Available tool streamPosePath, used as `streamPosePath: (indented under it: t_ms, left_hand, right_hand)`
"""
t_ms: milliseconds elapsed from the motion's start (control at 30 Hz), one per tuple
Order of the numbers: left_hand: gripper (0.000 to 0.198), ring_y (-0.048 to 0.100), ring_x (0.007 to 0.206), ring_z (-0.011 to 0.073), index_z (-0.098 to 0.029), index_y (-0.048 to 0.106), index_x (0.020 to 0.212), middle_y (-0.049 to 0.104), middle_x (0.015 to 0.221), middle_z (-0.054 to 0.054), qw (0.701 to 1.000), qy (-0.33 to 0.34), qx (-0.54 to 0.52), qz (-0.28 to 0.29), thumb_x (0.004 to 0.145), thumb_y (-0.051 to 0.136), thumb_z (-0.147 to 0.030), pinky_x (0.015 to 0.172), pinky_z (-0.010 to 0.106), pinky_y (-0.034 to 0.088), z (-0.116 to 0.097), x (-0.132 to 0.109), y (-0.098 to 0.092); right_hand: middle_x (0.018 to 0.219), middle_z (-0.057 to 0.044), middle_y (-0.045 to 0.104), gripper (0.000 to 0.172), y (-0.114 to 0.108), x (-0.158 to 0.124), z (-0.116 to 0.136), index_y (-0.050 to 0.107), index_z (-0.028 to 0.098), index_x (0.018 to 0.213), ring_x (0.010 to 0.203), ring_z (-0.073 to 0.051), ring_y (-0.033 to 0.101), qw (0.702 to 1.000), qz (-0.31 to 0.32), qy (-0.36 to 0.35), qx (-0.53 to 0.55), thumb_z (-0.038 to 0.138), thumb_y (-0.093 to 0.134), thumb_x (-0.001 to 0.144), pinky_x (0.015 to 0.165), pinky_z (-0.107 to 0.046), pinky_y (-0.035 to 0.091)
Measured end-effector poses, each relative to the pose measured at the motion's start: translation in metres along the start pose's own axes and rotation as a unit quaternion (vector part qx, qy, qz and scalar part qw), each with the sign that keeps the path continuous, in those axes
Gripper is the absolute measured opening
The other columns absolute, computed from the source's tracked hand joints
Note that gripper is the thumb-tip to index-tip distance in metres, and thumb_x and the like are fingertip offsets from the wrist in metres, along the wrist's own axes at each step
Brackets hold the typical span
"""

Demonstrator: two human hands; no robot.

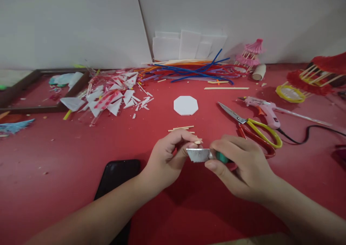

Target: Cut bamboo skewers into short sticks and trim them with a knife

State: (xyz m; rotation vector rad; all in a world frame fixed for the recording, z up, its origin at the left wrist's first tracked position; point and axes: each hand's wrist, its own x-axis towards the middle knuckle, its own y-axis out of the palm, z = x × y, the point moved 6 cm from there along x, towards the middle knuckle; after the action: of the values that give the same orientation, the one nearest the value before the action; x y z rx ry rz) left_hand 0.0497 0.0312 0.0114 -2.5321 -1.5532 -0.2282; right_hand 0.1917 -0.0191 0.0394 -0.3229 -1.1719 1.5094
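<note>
Between the thumb and fingers of my left hand [169,154] is a small pale wooden stick [198,142], mostly hidden by the fingertips. My right hand [240,165] grips a knife [198,155] by its green handle [222,157]; the short, wide metal blade points left, close to the left fingertips. Whether the blade touches the stick I cannot tell. Just beyond my hands lie several short wooden sticks [181,128] on the red table [156,129]. Farther back a white octagonal piece [185,105] lies flat.
Scissors [240,119] and a pink glue gun [263,109] with a cord lie right. A black phone [119,173] is beside my left forearm. White and red scraps [108,93], pipe cleaners [189,70], a brown frame [43,109] and small tiered models [248,53] stand farther back.
</note>
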Motion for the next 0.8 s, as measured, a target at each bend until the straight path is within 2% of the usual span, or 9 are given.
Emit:
streamPosePath:
  t_ms: [200, 467, 800]
  left_hand:
    - [0.026, 0.064, 0.076, 0.0112, -0.019, 0.063, 0.088, 0.07, 0.083, 0.0, 0.998, 0.035, -0.028, 0.053, 0.078, 0.055, 0.004, 0.068, 0.02, 0.048, -0.0096, -0.003, 0.0091]
    - [0.028, 0.064, 0.075, 0.0127, -0.018, 0.064, 0.087, 0.07, 0.082, 0.002, 0.998, 0.029, -0.031, 0.049, 0.074, 0.056, 0.006, 0.067, 0.021, 0.049, -0.0095, -0.0016, 0.0084]
    - [0.035, 0.063, 0.075, 0.0101, -0.018, 0.064, 0.088, 0.069, 0.083, 0.0, 0.998, 0.036, -0.023, 0.051, 0.072, 0.054, 0.012, 0.068, 0.018, 0.047, -0.0101, -0.0021, 0.0078]
  right_hand:
    - [0.064, 0.002, 0.052, 0.027, -0.0011, 0.0009, 0.0014, 0.054, 0.019, 0.079, 0.056, -0.011, 0.043, 1.0, 0.004, -0.002, 0.005, 0.043, 0.05, 0.091, 0.055, -0.025, 0.032]
    - [0.064, 0.002, 0.051, 0.027, -0.001, 0.0007, 0.005, 0.052, 0.019, 0.079, 0.057, -0.011, 0.042, 1.0, 0.009, -0.007, 0.008, 0.042, 0.05, 0.092, 0.055, -0.025, 0.031]
    - [0.064, 0.003, 0.049, 0.025, -0.0015, 0.0008, 0.0037, 0.052, 0.019, 0.08, 0.057, -0.01, 0.04, 1.0, 0.013, -0.004, 0.019, 0.041, 0.051, 0.091, 0.055, -0.025, 0.03]
